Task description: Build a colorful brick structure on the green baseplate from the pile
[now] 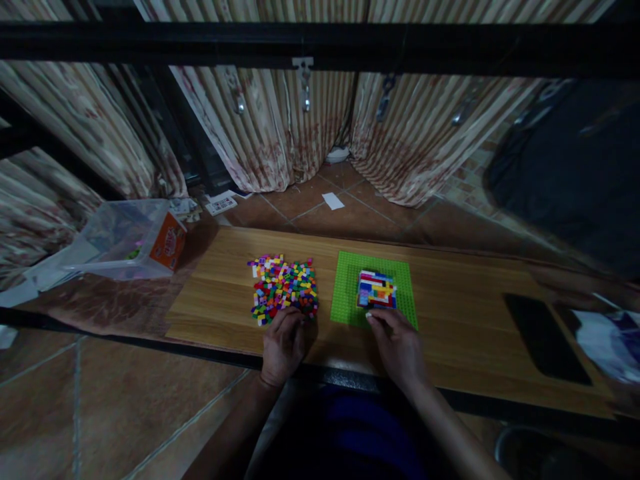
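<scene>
A heap of small multicoloured building bricks (287,283) lies loose on the wooden board. My left hand (284,343) rests at the heap's near edge with its fingers curled together; whatever is between them is hidden. To the right lies a green studded baseplate (345,283), carrying a low build of coloured bricks (376,288) near its middle. At the plate's near edge, just in front of that build, my right hand (397,343) pinches a small white brick (369,315) between thumb and forefinger.
A clear plastic box (123,230) with an orange label stands beyond the board's left end. On the wooden board (465,320), a dark flat rectangle (546,339) lies to the right, near a white and blue bag (607,340). Curtains (270,133) hang behind the tiled floor.
</scene>
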Demonstrator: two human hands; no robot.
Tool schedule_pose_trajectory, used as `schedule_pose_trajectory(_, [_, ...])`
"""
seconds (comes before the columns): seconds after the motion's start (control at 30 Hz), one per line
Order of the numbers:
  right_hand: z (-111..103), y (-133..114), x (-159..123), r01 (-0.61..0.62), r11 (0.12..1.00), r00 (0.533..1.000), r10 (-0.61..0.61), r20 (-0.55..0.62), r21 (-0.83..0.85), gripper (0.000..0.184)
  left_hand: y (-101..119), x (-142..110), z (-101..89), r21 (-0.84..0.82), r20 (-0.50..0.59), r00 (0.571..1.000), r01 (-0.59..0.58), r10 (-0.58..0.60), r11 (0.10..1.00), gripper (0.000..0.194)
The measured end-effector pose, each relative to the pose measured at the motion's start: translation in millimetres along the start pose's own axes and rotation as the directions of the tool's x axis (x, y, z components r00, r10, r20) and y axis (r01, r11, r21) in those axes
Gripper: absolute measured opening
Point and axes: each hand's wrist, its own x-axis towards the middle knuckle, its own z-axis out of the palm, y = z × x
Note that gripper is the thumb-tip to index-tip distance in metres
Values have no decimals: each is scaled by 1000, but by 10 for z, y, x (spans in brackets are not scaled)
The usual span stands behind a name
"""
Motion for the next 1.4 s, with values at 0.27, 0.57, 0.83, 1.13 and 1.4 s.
schedule_pose_trajectory(0.27, [-216,277,147,-83,995,989,76,-128,-50,31,-6,4,-8,-2,12,1000,-17,17,1000,14])
schedule_pose_trajectory(0.57, [-244,470,380,-101,985,977,71,-200,-143,42,-7,2,-7,15,28,999,-28,27,1000,15])
schedule_pose_trajectory(0.83, [-171,478,460,-100,983,977,67,-201,-156,43,-11,2,13,18,21,1000,-21,21,1000,13])
schedule_pose_trajectory(1.13, [-152,473,473,-137,985,972,113,-205,-108,39,7,-4,-2,12,47,999,5,-6,1000,13])
schedule_pose_trajectory(1.4, [-165,468,486,-182,981,968,190,-165,60,38,31,11,-20,40,51,999,4,-6,999,14])
